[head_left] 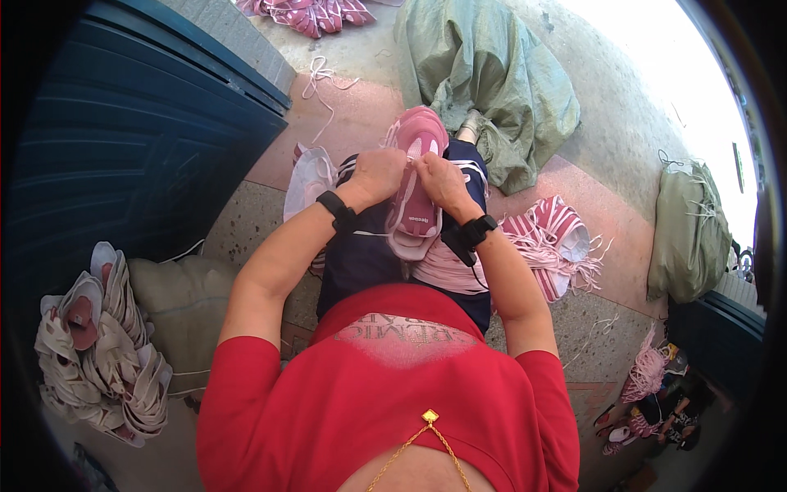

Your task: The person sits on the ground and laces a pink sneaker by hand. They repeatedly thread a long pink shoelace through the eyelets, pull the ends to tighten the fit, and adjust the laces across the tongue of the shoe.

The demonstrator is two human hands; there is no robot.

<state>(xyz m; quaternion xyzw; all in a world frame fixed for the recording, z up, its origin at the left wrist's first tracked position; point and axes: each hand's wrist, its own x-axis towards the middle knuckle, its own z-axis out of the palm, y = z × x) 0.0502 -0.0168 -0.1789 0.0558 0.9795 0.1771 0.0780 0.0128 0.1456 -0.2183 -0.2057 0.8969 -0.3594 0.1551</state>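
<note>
A pink shoe upper (416, 201) with a darker pink tongue and pale trim lies lengthwise across my lap, toe end away from me. Over its left edge my left hand (380, 174) is closed, fingertips pinching at the lacing area. My right hand (443, 182) is closed opposite it, also pinching there, with the two hands nearly meeting. White shoelace (473, 167) shows beyond the right hand; the fingers partly hide the lace between them. More pale pink uppers (451, 267) lie on my lap under this one.
Striped pink uppers with loose laces (551, 242) lie on the floor at my right. A white-lined upper (310, 182) is by my left knee. Stacked beige uppers (106, 344) stand at the left near a blue door (164, 123). Green sacks (492, 74) stand ahead and far right.
</note>
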